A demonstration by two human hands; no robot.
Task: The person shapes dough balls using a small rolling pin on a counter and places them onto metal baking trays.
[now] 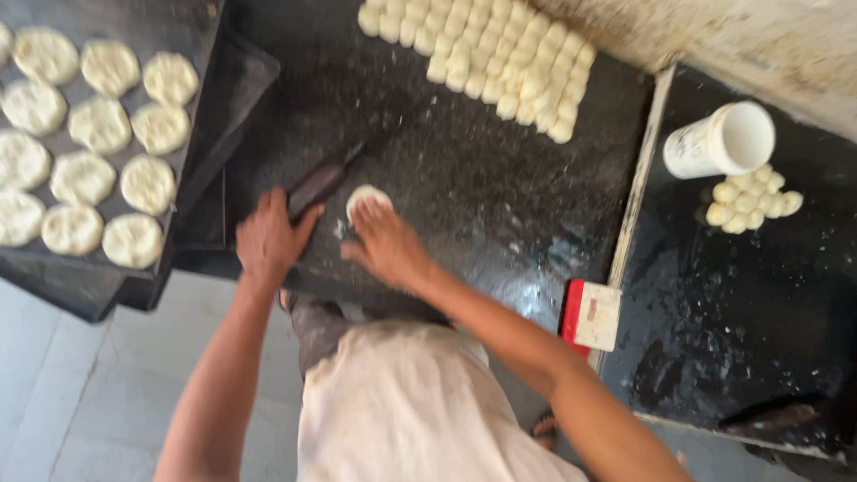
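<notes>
My left hand grips the near end of a dark rolling pin that lies slanted on the black floured counter. My right hand presses flat on a small round piece of dough right beside the pin. Only the far edge of the dough shows past my fingers.
A dark tray at the left holds several flattened dough rounds. Rows of small dough balls lie at the counter's far side. A white cup lies on its side by more dough balls on the right slab. A red-and-white scraper sits at the counter edge.
</notes>
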